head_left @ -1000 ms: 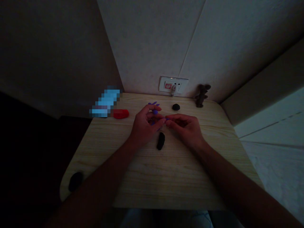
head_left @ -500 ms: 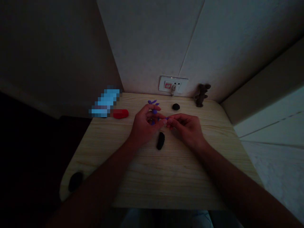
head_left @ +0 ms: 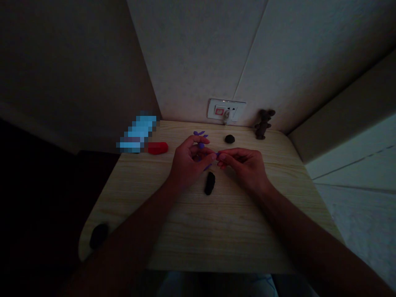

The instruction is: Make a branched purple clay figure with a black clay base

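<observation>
My left hand (head_left: 188, 163) and my right hand (head_left: 244, 165) meet fingertip to fingertip above the middle of a pale wooden table (head_left: 216, 222). Both pinch a small purple clay piece (head_left: 217, 154) between them, and more purple clay shows inside the left hand's curled fingers. Several small purple clay bits (head_left: 200, 134) lie on the table just beyond the left hand. A black elongated clay lump (head_left: 209, 183) lies right below the two hands.
A red clay piece (head_left: 157, 147) and a blurred light-blue object (head_left: 137, 134) lie at the back left. A black clay ball (head_left: 229, 139), a dark brown clay figure (head_left: 262, 123) and a wall socket (head_left: 227, 109) are at the back. Another black lump (head_left: 99, 235) sits at the front-left corner.
Both hands stay pinched together in the same spot; only the fingers have shifted slightly on the purple piece.
</observation>
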Demonstrator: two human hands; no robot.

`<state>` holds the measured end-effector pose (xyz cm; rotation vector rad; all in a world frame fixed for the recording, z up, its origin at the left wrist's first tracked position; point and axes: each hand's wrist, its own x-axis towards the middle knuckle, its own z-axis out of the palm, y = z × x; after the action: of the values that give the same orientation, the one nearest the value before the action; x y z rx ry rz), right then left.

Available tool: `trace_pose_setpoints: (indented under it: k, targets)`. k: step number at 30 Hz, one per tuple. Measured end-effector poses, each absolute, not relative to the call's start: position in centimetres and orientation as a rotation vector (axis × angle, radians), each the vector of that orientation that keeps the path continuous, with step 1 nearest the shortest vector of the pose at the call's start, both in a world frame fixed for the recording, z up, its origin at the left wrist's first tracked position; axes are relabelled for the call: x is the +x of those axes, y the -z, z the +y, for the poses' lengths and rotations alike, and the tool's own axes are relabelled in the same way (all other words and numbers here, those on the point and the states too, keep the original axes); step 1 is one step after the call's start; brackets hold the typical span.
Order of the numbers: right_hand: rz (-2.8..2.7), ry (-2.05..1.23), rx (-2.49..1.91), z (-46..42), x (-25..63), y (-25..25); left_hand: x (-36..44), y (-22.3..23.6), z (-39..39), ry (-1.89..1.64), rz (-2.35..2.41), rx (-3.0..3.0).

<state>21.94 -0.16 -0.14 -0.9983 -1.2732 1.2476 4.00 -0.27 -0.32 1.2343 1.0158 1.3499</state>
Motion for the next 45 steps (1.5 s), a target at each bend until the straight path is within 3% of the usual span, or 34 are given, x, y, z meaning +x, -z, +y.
trace_pose_setpoints:
  k: [45]
  targets:
    - [-1.299, -1.250, -1.036, -0.33, 22.00, 0.03, 3.89, 0.29, -0.01, -1.364, 1.016, 1.158]
